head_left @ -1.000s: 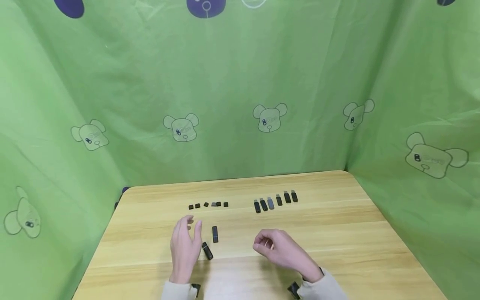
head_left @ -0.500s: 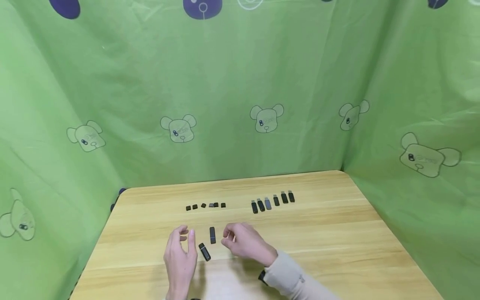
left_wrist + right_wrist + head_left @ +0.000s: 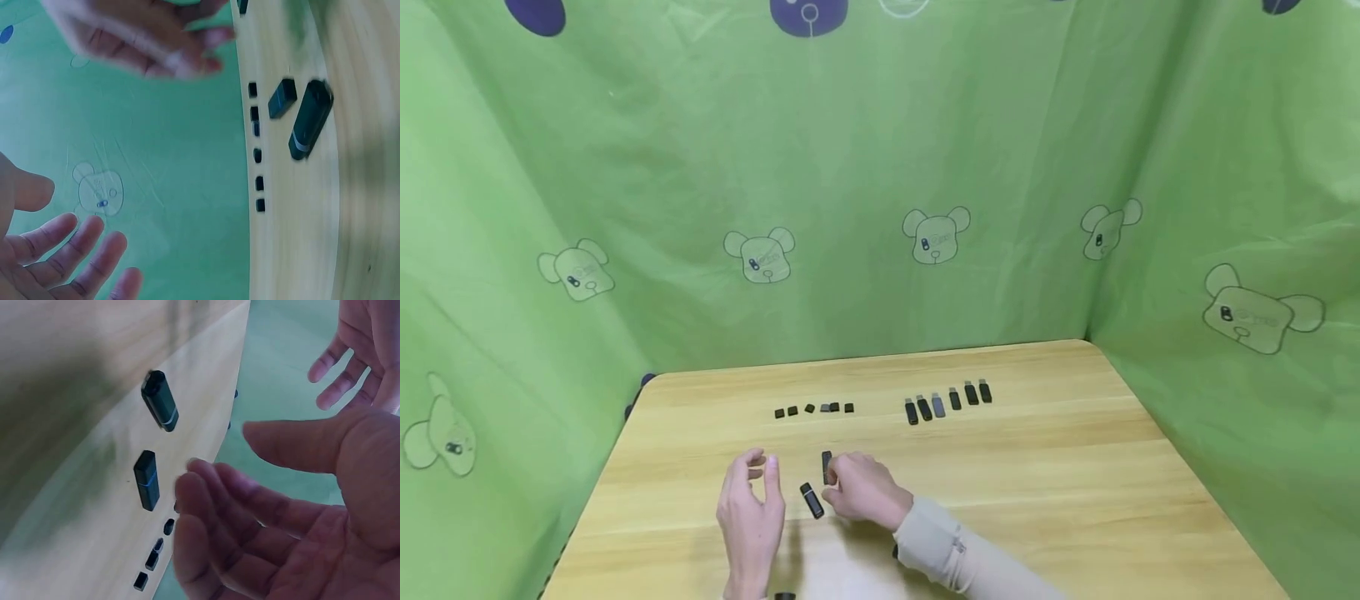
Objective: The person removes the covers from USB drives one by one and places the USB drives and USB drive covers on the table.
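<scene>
Two capped black USB flash drives lie on the wooden table between my hands. The nearer flash drive [image 3: 812, 501] lies tilted and has a pale band. The farther flash drive [image 3: 147, 481] shows a thin blue band in the right wrist view. My right hand [image 3: 867, 490] hovers beside them, its fingers overlapping the farther one in the head view. In the right wrist view, thumb and fingers are apart with nothing between them. To the left of the drives, my left hand [image 3: 750, 512] is raised, fingers loosely bent and holding nothing.
A row of small dark caps [image 3: 792, 411] lies toward the back of the wooden table [image 3: 1037, 492]. Right of it stands a row of several uncapped flash drives [image 3: 955, 399], one greyish, connectors pointing away. Green curtains [image 3: 850, 167] with bear prints enclose the back and sides.
My right hand has moved left across the table to the two capped flash drives. The left hand has shifted slightly left and nearer to me. The drives on the table stay put.
</scene>
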The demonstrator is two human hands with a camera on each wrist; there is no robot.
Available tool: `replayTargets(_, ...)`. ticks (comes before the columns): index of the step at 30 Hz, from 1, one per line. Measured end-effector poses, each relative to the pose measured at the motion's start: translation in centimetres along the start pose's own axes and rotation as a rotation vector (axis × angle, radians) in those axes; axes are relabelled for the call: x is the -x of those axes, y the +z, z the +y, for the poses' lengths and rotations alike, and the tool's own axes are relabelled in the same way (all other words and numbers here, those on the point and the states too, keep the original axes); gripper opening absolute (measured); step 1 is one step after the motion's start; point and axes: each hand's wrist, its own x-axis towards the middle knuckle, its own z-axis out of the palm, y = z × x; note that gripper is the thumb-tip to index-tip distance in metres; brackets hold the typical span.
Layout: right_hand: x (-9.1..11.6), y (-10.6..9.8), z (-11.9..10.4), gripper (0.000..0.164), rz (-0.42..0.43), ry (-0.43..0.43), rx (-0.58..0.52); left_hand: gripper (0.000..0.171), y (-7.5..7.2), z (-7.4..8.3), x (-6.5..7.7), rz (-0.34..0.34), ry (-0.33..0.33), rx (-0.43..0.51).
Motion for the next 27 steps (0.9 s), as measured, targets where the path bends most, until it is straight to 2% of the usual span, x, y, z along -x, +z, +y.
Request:
replayTargets(5, 1.0, 0.4, 0.3, 0.02, -0.054, 0.041, 0.023, 0.025, -0.4, -0.9, -0.8, 0.018, -0.01, -0.01)
replayTargets(15, 1.0, 2.0, 0.4, 0.018, -0.03, 0.043, 0.056, 0.027, -1.6, -3.8, -1.9, 0.026, 0.007, -0.084)
replayTargets(20, 0.3, 3.3, 0.1, 0.023, 0.01, 0.045, 0.098, 0.028, -2.4, -4.2, -2.3, 0.031, 0.027, -0.102)
replayTargets(27, -0.5, 5.1, -0.4, 0.033, 0.053, 0.073, 0.173, 0.028, -3.1, -4.5, -2.3, 0.034, 0.023, -0.136)
